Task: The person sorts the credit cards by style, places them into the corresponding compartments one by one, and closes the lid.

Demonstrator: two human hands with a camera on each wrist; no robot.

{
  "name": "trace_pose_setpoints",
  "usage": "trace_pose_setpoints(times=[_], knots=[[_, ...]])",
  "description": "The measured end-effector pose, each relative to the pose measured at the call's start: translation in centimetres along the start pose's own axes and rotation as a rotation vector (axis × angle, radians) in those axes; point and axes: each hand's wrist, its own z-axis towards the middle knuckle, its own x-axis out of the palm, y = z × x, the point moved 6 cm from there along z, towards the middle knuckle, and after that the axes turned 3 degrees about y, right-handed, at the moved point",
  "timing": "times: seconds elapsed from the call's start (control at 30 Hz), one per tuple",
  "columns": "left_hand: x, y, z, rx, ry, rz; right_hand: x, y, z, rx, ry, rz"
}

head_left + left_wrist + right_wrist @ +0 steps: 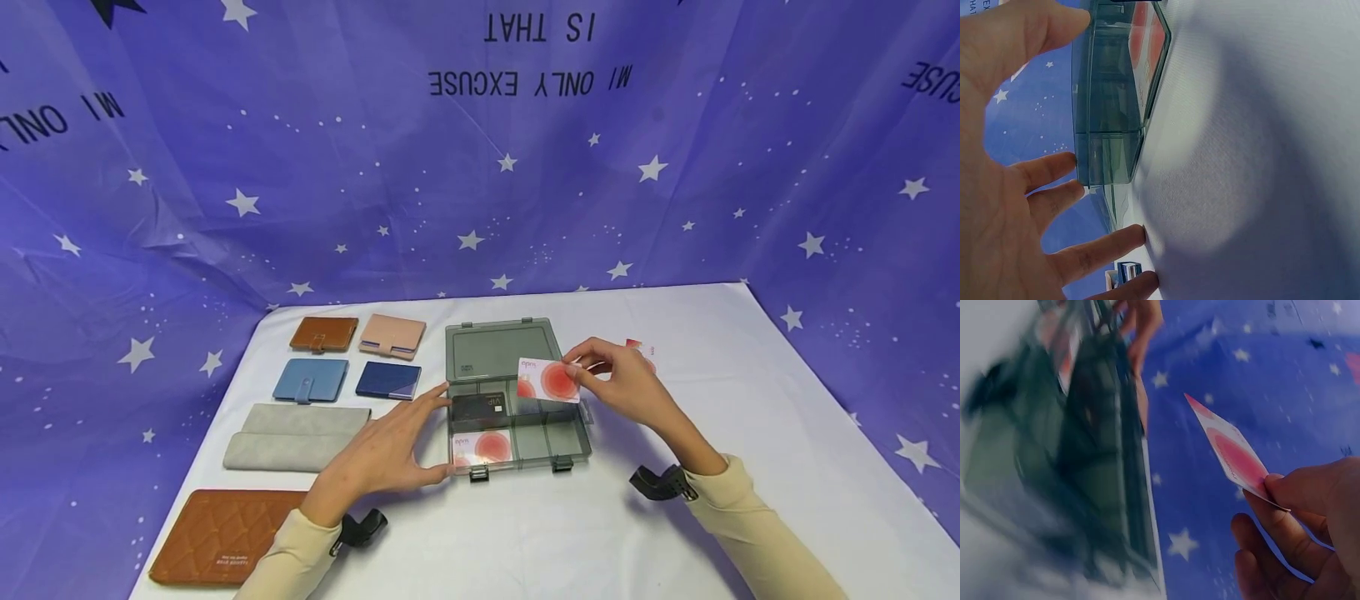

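Left hand (388,450): outstretched fingers touch a rectangular grey-green translucent plastic box (495,348); light contact might allow sliding.
Right hand (632,385): pinches a rectangular white-and-red plastic-looking card (547,381) over it; the one-edge grip risks tilting.

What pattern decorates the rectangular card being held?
The pale card has red circles, clearest in the head view.
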Motion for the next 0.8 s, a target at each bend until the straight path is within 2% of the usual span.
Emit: trace_pose_setpoints(times=[0.17,0.43,0.63,0.8], knots=[[0.0,-0.1,0.1,0.011,-0.01,0.003,3.1,1.5,-0.3,-0.05,0.068,0.022],[-0.1,-0.1,0.2,0.0,0.001,-0.008,7.4,2.7,-1.3,-0.064,0.179,0.026],[-0.1,-0.1,0.2,0.0,-0.001,-0.005,9.1,2.8,-1.8,-0.077,0.167,-0.046],[0.0,0.0,0.2,-0.009,0.017,-0.017,10.3,3.0,-2.2,-0.096,0.189,-0.043]])
